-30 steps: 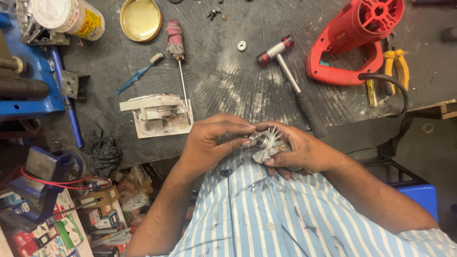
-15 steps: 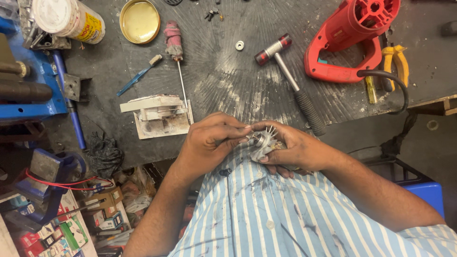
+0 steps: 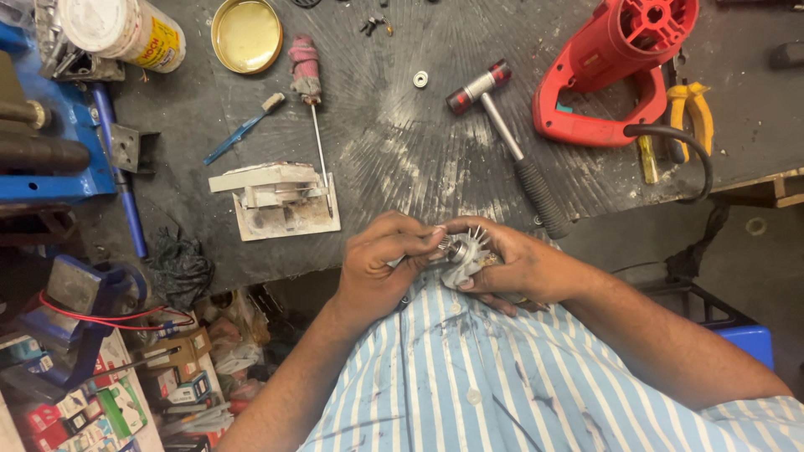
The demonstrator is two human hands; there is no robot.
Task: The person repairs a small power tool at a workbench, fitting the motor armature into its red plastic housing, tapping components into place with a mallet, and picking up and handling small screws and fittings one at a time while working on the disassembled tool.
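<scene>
The grip of both hands closes on a small finned metal part, held just off the near edge of the dark worktop: the left hand pinches one side, the right hand cups the other. Beyond lie a hammer, a red power tool and a grey block.

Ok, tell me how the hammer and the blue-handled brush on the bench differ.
The hammer is much the larger; the blue-handled brush is slim and short. The hammer has a dark ribbed grip and a metal head with red and black caps; the brush has a thin blue handle and pale bristles. The hammer lies close to the right hand; the brush lies further away. Both lie flat on the dark bench, untouched.
</scene>
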